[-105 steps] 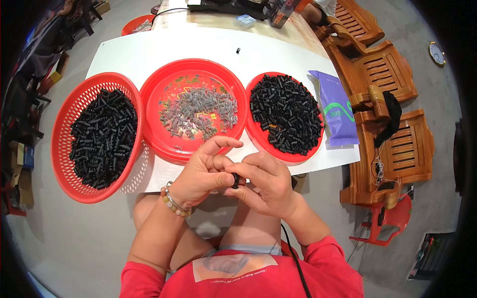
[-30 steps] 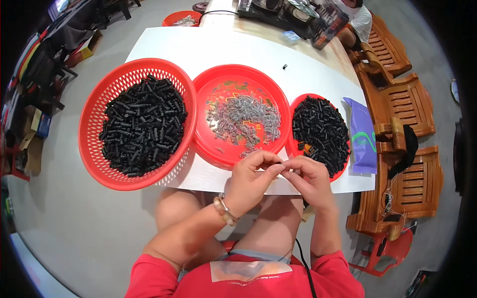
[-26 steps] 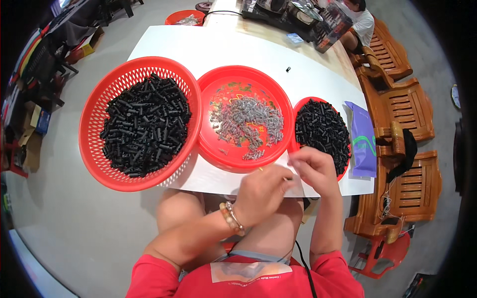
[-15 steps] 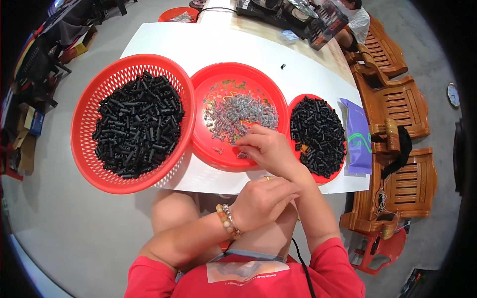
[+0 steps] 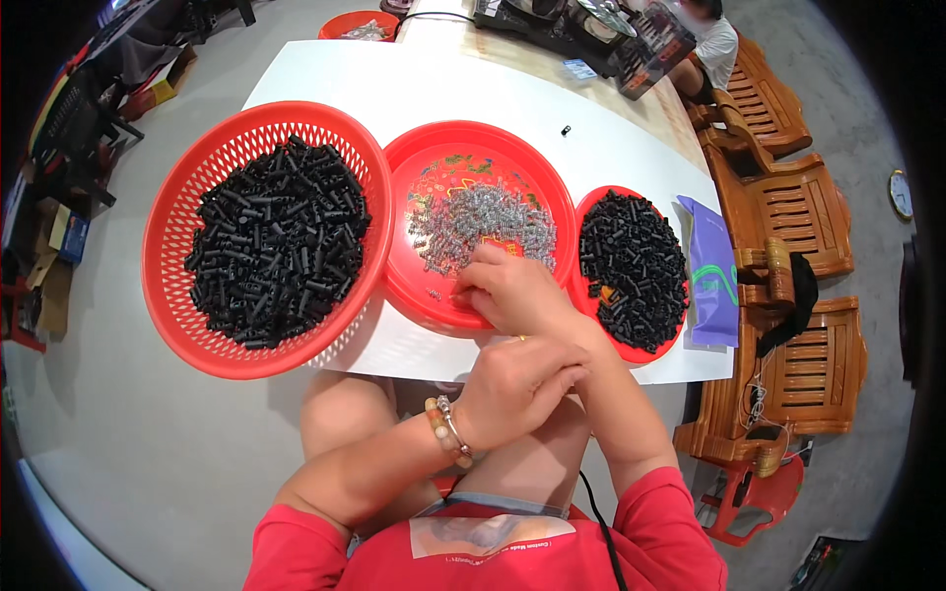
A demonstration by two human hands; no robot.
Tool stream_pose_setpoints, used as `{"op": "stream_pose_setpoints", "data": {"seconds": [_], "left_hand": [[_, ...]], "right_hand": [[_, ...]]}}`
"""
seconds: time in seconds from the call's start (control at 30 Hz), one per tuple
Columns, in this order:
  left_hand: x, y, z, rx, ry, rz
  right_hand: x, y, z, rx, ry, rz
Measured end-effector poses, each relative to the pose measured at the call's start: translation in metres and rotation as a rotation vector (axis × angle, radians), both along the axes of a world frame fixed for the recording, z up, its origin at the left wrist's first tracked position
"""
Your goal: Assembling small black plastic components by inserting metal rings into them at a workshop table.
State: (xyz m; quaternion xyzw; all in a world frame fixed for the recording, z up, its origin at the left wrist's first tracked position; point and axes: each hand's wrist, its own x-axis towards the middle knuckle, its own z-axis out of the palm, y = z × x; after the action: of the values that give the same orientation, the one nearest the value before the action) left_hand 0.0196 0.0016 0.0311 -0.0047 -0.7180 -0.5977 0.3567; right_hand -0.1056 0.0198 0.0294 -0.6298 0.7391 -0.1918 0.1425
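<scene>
A white tabletop (image 5: 493,89) bears a slotted red basket (image 5: 164,236), a round red tray (image 5: 463,141), a smaller red dish (image 5: 645,356) and, at the right, a purple packet (image 5: 709,266). The person's left hand (image 5: 517,389), fingers curled, lies against or just beside the right forearm (image 5: 626,404); the right hand (image 5: 517,291) bends over the tray's near side. Fingertips are obscured, so whether either grips anything cannot be told. Black cylindrical pieces (image 5: 281,246) fill the basket, shorter black pieces (image 5: 631,266) the dish; a lone black piece (image 5: 566,130) lies beyond. Silvery coil-like bits (image 5: 488,222) heap the tray.

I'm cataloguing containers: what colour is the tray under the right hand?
Red, with a multicoloured pattern inside; the tray shows best in head view.
</scene>
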Motion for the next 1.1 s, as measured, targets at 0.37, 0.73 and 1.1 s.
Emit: {"op": "stream_pose_setpoints", "data": {"seconds": [0.37,0.73,1.1], "left_hand": [[-0.002,-0.032,-0.005,1.166,-0.132,-0.11],[-0.009,-0.02,-0.005,1.182,-0.202,-0.189],[-0.003,-0.022,-0.004,1.228,-0.359,-0.325]], "right_hand": [[0.02,0.07,0.031,-0.528,-0.168,-0.378],[0.036,0.077,0.029,-0.584,-0.03,-0.458],[0.031,0.097,0.023,-0.595,-0.002,-0.497]]}}
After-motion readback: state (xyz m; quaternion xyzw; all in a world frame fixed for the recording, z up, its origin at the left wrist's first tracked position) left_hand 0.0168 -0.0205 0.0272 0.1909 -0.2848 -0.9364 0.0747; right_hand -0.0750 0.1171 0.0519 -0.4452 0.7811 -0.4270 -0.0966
